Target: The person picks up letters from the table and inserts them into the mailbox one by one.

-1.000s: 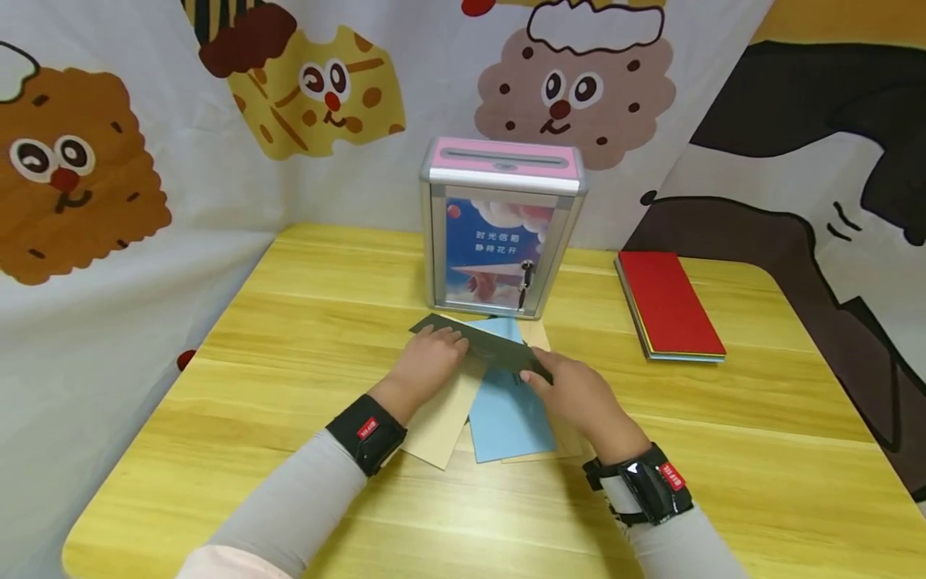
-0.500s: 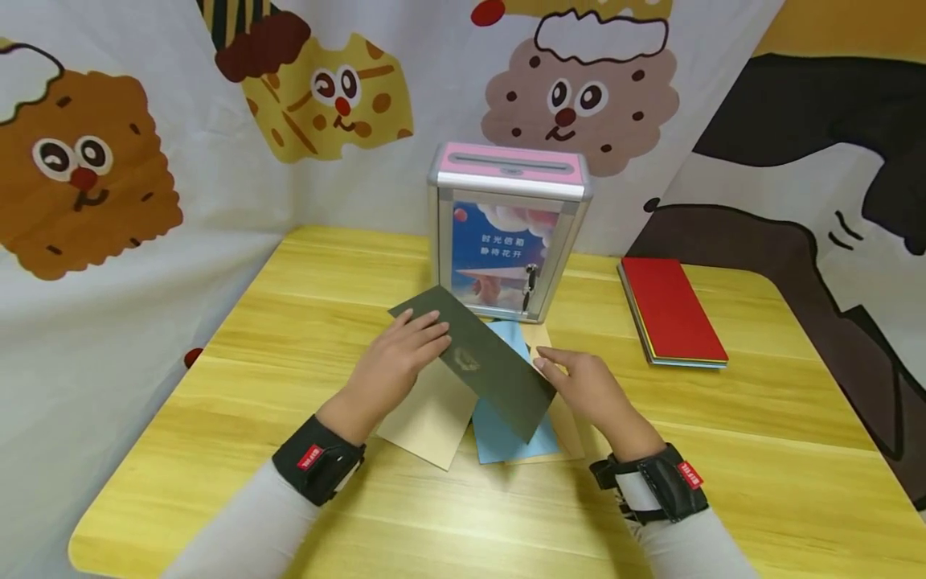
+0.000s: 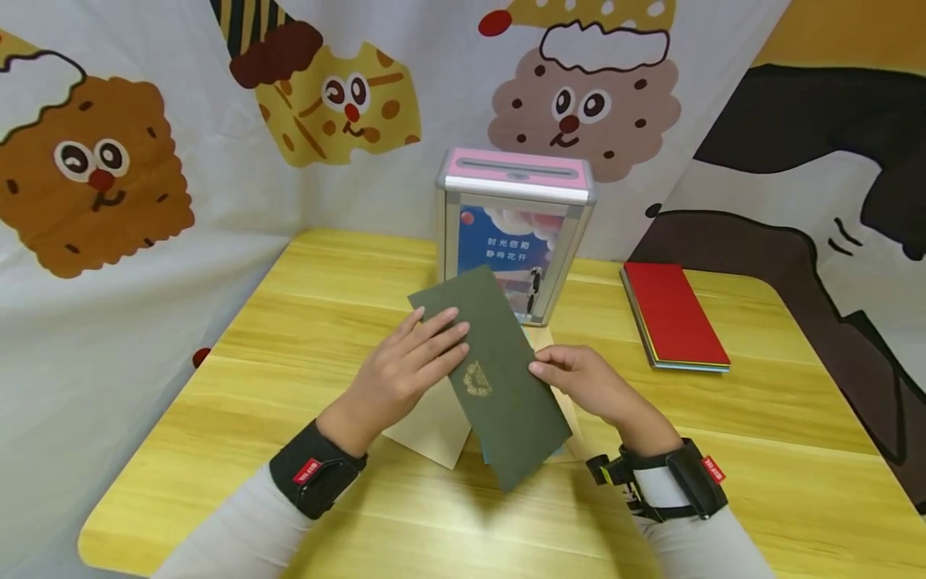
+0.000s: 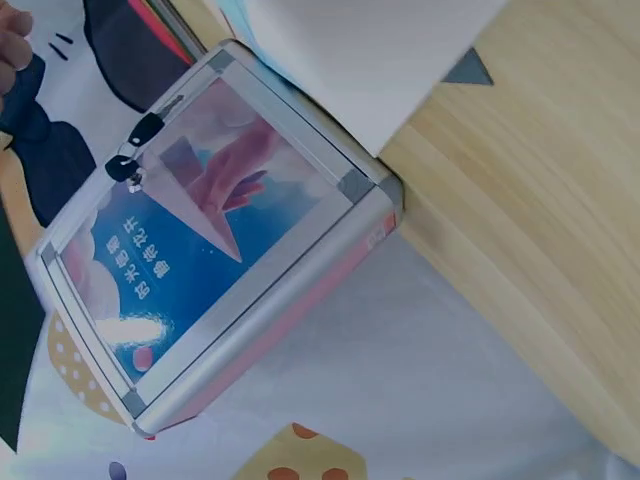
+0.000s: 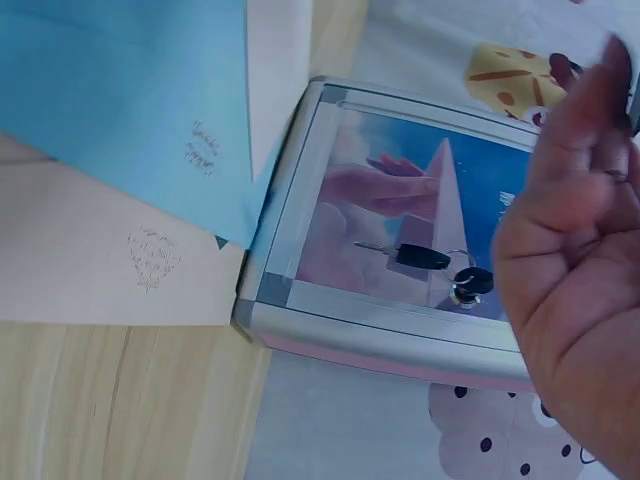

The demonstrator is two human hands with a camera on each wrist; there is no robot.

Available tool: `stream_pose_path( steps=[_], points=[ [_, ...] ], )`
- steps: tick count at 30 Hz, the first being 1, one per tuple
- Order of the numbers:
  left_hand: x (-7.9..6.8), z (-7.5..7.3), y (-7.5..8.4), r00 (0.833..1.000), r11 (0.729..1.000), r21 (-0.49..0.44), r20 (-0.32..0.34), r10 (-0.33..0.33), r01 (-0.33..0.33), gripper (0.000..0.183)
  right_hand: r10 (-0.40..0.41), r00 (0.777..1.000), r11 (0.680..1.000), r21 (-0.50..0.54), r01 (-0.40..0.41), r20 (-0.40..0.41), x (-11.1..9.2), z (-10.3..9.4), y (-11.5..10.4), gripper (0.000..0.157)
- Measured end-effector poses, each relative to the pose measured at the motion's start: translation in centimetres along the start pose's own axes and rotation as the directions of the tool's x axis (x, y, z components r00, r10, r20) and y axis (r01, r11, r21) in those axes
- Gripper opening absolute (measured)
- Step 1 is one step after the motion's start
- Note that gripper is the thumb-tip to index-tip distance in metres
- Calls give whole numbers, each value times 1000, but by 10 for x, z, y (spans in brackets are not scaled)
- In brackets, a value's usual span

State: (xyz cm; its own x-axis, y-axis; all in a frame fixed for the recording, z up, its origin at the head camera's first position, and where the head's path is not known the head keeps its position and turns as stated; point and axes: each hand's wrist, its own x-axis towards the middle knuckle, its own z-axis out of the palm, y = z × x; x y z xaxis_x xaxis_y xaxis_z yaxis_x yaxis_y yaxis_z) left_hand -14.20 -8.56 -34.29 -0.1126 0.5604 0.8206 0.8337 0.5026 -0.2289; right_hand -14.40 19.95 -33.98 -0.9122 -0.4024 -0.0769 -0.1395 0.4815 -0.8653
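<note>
The right hand [image 3: 584, 380] pinches the dark green envelope [image 3: 510, 394] by its right edge; the left hand [image 3: 396, 374] lays fingers over its left, thumb hidden, so from my end I can't tell whether it grips. Between them, its long axis slants near-right from before the letter box [image 3: 510, 221].

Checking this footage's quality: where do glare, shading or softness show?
Head view: bright reflection low on the yellow wood-grain table; left wrist: white glare streak on the rectangular silver-framed box; right wrist: the bare right hand looks shaded, slightly soft.
</note>
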Motion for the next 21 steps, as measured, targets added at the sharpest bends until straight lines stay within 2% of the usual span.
stream_pose_path(
  steps=[3,5,7,9,10,11,12,13,15,16,17,18,19,21],
  points=[
    [3,3,1,997,998,-4,-46,-59,59,26,6,999,999,52,-4,-45,-5,-2,-5,22],
    [7,3,2,988,992,-11,-93,-124,123,27,13,996,996,94,-4,-91,-7,-5,-8,21],
    [12,3,3,967,977,-21,-138,-214,213,31,13,989,993,122,5,-146,-8,-8,-13,22],
    [18,-1,4,929,942,-59,-159,-335,330,34,9,977,990,138,21,-215,-8,-10,-19,23],
    [23,-4,5,902,913,-96,-143,-407,397,34,3,969,989,144,34,-249,-8,-12,-22,23],
    [27,-6,5,869,872,-145,-107,-483,467,33,-6,959,988,146,49,-283,-7,-13,-26,23],
    [32,-9,5,828,818,-203,-54,-558,538,32,-13,949,988,141,61,-315,-6,-14,-30,24],
    [37,-12,4,779,749,-264,16,-626,607,31,-24,938,988,137,76,-346,-6,-15,-34,24],
    [49,-16,2,669,589,-349,179,-722,729,31,-46,916,987,125,103,-398,-3,-17,-43,25],
    [55,-17,-1,617,517,-363,258,-744,775,31,-61,906,985,122,122,-418,-2,-18,-47,26],
    [60,-18,-3,571,457,-365,324,-754,811,30,-74,897,983,121,140,-436,0,-19,-51,26],
    [65,-18,-6,540,420,-359,369,-757,833,27,-84,886,980,122,156,-456,1,-20,-56,26],
    [70,-18,-9,517,399,-345,401,-756,850,23,-100,874,976,123,179,-476,4,-20,-60,26],
    [77,-19,-14,492,385,-316,431,-756,867,17,-126,848,966,131,223,-514,9,-21,-68,24]
  ],
)
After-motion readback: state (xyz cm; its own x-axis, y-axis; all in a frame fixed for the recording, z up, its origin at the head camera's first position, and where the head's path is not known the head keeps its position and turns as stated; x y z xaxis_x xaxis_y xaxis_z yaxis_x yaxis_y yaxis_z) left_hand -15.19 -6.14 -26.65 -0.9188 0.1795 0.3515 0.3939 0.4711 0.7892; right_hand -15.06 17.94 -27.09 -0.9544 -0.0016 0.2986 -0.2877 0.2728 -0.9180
